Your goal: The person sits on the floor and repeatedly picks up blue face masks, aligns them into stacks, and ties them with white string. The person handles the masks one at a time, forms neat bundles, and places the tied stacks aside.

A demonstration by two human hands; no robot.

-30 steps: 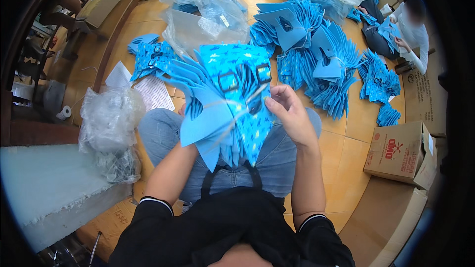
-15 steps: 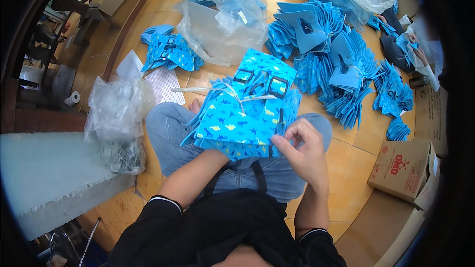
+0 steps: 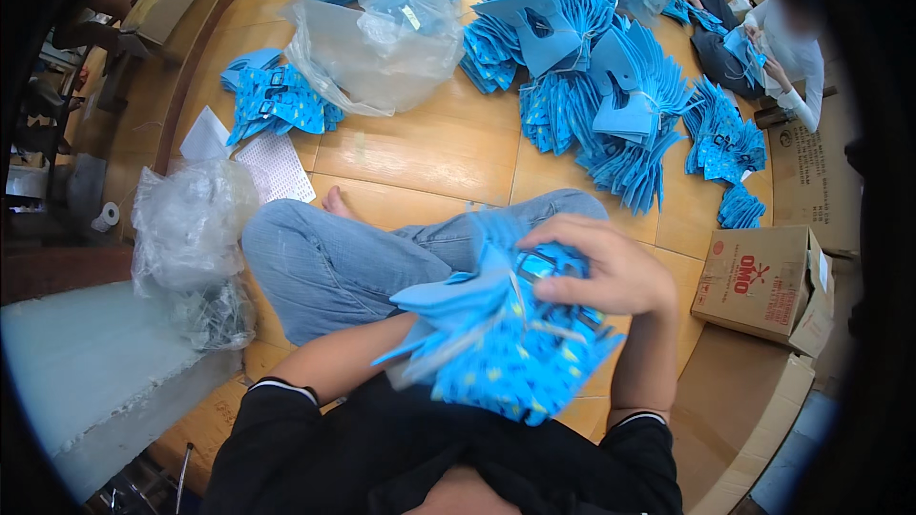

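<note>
A thick bundle of blue dinosaur-print fabric pieces (image 3: 520,353) with black buckles is tilted close against my chest, over my lap. A pale tie strip crosses it, and plain blue flaps fan out on its left side; parts are blurred by motion. My right hand (image 3: 606,267) grips the bundle's upper edge beside a buckle (image 3: 536,265), thumb on the near side and fingers over the far side. From the left, my left forearm (image 3: 348,358) runs under the bundle, which hides that hand and its fingers.
Similar tied blue bundles (image 3: 634,105) lie on the wooden floor, with a smaller stack (image 3: 281,100) at left. Clear plastic bags (image 3: 377,48) sit ahead and at left (image 3: 191,229). Cardboard boxes (image 3: 754,281) stand at right. Another person (image 3: 797,62) handles blue pieces at far right.
The bundle has come nearer to my chest and tipped over, its flaps now fanned leftward. My right hand has shifted from its lower right corner to its upper edge. The view has moved too.
</note>
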